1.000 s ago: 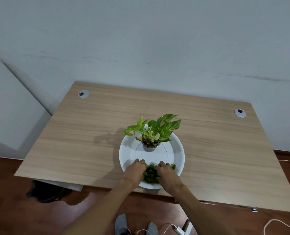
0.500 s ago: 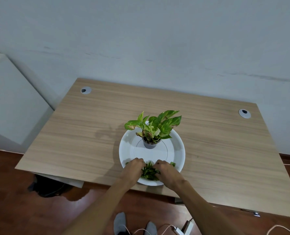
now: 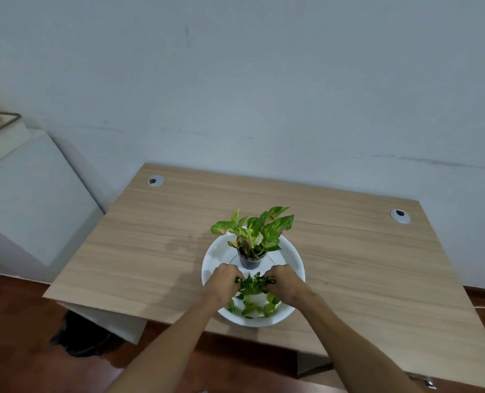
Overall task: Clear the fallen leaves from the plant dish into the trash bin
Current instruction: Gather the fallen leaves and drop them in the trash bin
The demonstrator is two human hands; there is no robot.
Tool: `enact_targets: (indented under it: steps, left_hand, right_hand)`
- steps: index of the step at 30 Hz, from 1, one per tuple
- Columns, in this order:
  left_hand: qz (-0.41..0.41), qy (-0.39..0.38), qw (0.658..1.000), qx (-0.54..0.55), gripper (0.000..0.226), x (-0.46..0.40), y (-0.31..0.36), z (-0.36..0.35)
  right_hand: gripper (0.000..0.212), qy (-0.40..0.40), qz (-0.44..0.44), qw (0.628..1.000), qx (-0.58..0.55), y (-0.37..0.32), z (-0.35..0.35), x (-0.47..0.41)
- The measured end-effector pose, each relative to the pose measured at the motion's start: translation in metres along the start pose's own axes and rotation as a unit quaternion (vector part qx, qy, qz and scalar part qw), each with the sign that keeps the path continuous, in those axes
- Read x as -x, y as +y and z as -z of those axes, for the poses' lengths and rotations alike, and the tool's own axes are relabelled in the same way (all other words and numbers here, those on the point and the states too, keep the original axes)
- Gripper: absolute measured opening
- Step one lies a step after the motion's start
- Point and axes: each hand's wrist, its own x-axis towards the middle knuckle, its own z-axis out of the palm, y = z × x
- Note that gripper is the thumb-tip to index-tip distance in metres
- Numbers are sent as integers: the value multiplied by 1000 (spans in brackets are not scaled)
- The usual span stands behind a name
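Wooden table against a pale wall, dark red floor below. Nearest, two bare forearms reach in. Left hand and right hand, each grip closed on a shared clump of fallen leaves, held between them above the near half of the white plant dish. More loose leaves lie in the dish under the hands. Beyond, a small potted plant stands upright mid-dish. Two cable grommets at the far table corners.
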Motion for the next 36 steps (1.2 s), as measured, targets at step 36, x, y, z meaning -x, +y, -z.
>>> enact_targets:
  steps: [36]
  left_hand:
    - [32,41,996,68,26,5,2,37]
  right_hand:
    - [11,59,-55,994,-72,-26,34,14]
